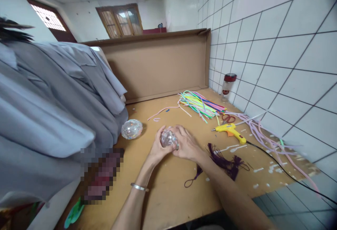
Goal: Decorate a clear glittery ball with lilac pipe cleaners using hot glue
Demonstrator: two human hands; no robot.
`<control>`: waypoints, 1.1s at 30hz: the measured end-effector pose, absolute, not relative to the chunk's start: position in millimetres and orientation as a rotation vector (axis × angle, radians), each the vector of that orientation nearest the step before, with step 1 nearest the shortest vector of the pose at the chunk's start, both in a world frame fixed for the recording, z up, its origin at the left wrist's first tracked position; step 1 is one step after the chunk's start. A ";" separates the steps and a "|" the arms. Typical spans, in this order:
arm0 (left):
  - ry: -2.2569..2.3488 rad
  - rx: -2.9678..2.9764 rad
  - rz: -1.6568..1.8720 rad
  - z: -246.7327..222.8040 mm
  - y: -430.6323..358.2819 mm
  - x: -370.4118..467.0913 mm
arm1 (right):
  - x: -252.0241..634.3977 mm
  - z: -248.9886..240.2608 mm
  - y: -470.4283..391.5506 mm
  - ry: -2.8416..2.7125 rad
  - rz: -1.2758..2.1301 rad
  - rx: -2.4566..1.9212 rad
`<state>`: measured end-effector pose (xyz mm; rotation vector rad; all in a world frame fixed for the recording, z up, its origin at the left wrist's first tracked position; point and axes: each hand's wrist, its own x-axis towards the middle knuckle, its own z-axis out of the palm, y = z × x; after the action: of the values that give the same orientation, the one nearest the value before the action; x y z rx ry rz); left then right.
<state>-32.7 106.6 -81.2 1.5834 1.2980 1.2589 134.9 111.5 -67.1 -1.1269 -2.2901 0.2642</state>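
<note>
A clear, faceted ball point(169, 139) is held between my two hands above the middle of the wooden table. My left hand point(159, 147) curls round its left side, with a thumb along the lower edge. From the right, my right hand point(187, 145) wraps the ball's other side, its fingers over the top. A second clear ball point(132, 129) rests on the table to the left, touched by neither hand. Purple tassels point(223, 161) lie to the right of my right hand, partly behind my forearm.
A yellow glue gun point(229, 129) with a black cable, red-handled scissors point(228, 118), coloured pipe cleaners point(201, 105) and a jar point(228, 84) are on the right. Grey cloth point(65, 100) hangs at left. A cardboard panel point(160, 65) and tiled wall point(284, 54) border the table.
</note>
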 end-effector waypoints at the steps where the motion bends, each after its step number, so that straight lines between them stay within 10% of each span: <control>1: 1.375 1.656 1.321 -78.7 102.5 -30.6 | 134.0 -63.9 110.2 -2.315 0.169 -1.186; 9: 1.094 2.592 1.392 -51.2 43.5 14.2 | 109.1 -61.6 122.7 -2.464 -0.368 -1.389; 33: 1.074 2.789 0.988 -41.6 32.5 37.8 | 111.6 -73.1 124.9 -2.600 -0.747 -1.212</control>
<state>37.8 32.5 -41.6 2.7889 1.0739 0.9877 111.6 124.9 -73.1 -1.2118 -2.6004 -0.7471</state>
